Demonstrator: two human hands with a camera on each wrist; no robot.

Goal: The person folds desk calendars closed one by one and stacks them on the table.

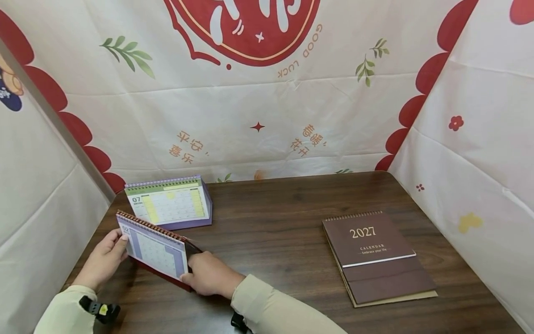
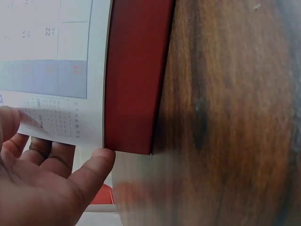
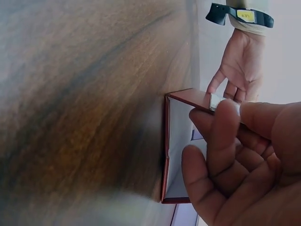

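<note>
A desk calendar with a red-brown base, copper-coloured ring binding and a purple-and-white month page stands at an angle on the left of the table. At its left end my left hand pinches the side, thumb in front; the left wrist view shows several fingers behind the page. My right hand holds the right end, with its thumb on the front edge and the other fingers behind. In the right wrist view the hollow triangular base shows from its side.
Close behind stands a second desk calendar, purple with a green-headed page marked 07. A brown 2027 calendar lies on the right of the dark wooden table. Printed white cloth hangs around the back and sides.
</note>
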